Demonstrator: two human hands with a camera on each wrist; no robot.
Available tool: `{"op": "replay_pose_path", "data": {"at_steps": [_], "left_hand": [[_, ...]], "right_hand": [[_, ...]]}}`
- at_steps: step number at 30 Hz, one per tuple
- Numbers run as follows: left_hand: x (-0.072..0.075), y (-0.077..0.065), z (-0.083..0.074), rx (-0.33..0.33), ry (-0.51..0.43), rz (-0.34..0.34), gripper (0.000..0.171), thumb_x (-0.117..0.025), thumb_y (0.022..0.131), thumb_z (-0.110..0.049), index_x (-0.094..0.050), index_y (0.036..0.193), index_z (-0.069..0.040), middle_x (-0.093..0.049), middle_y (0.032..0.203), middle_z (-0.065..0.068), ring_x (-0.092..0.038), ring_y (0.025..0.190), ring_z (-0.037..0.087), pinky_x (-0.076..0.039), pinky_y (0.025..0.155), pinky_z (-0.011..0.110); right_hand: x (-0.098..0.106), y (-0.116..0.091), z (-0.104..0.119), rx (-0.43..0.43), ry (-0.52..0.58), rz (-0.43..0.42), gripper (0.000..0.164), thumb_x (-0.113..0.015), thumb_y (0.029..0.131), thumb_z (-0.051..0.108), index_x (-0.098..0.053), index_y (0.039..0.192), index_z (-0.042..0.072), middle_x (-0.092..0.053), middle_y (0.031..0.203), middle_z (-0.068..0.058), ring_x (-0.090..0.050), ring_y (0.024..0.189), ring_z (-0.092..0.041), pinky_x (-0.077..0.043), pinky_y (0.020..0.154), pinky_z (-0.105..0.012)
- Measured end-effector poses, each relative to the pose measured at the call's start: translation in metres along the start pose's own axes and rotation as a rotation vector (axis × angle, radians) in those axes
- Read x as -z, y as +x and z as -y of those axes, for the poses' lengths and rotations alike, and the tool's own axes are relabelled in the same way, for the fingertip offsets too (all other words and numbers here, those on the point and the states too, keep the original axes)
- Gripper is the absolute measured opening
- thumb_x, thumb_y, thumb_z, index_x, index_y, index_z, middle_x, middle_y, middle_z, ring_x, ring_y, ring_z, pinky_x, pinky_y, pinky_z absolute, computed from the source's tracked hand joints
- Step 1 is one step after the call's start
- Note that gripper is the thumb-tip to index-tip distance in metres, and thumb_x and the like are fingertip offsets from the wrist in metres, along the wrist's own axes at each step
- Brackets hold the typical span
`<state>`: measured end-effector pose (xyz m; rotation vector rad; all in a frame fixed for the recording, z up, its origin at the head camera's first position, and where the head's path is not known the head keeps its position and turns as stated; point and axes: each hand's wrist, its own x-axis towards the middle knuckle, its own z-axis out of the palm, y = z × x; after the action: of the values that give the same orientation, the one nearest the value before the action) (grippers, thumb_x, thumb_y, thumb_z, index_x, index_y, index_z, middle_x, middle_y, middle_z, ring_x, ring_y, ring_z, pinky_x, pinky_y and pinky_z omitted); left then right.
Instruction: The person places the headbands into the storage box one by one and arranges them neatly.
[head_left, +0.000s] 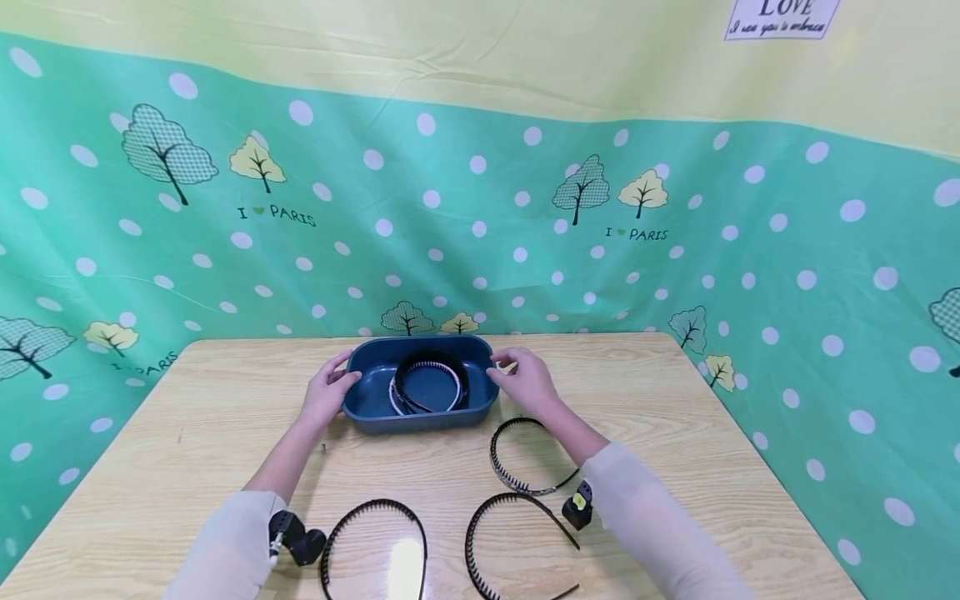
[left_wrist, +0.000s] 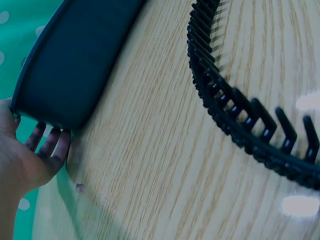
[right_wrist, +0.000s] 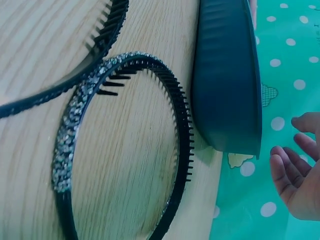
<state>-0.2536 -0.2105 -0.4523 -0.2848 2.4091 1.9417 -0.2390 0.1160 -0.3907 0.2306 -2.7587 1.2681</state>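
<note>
A dark blue, rounded-oblong tub (head_left: 420, 423) with a smooth, plastic-looking wall stands at the far part of the table, between a person's two hands. The left hand (head_left: 327, 390) pinches its left end, thumb at the rim and fingers under the outer wall. The right hand (head_left: 527, 379) is just beside the right end, its fingers loosely bent and apart from the wall in the right wrist view. Inside the tub, black hoop headbands (head_left: 462, 383) and a thin whitish hoop headband (head_left: 393, 400) lie overlapping; how many black ones is unclear.

Nearer the person, on the pale wood-grain table (head_left: 225, 417), lie three more: a black toothed headband with a silvery glittering section (head_left: 515, 482), near the right forearm, and two plain black toothed headbands, one in the middle (head_left: 470, 537) and one to the left (head_left: 343, 522).

Behind and at the sides hangs green fabric (head_left: 480, 208) with white dots, printed trees and "I PARIS" lettering, yellow along the top.
</note>
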Motion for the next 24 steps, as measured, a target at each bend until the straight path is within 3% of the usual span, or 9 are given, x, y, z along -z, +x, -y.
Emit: {"op": "replay_pose_path", "data": {"at_steps": [17,24], "left_hand": [[0.000,0.001,0.001,-0.007,0.005,0.008,0.056,-0.050,0.096,-0.025,-0.029,0.148,-0.020,-0.039,0.142,0.023,-0.047,0.122,0.037,-0.051,0.091,0.040],[0.001,0.000,-0.001,0.000,-0.005,0.008,0.056,-0.050,0.096,-0.025,-0.029,0.148,-0.021,-0.038,0.143,0.023,-0.048,0.121,0.036,-0.049,0.094,0.043]], "right_hand": [[0.010,-0.006,-0.020,0.004,-0.018,-0.030,0.025,-0.068,0.085,0.021,-0.068,0.106,0.007,-0.065,0.101,-0.012,-0.058,0.077,-0.018,-0.049,0.066,-0.027],[0.013,-0.008,-0.025,-0.018,-0.046,-0.021,0.024,-0.068,0.085,0.022,-0.069,0.105,0.009,-0.064,0.099,-0.009,-0.057,0.077,-0.017,-0.048,0.064,-0.026]]}}
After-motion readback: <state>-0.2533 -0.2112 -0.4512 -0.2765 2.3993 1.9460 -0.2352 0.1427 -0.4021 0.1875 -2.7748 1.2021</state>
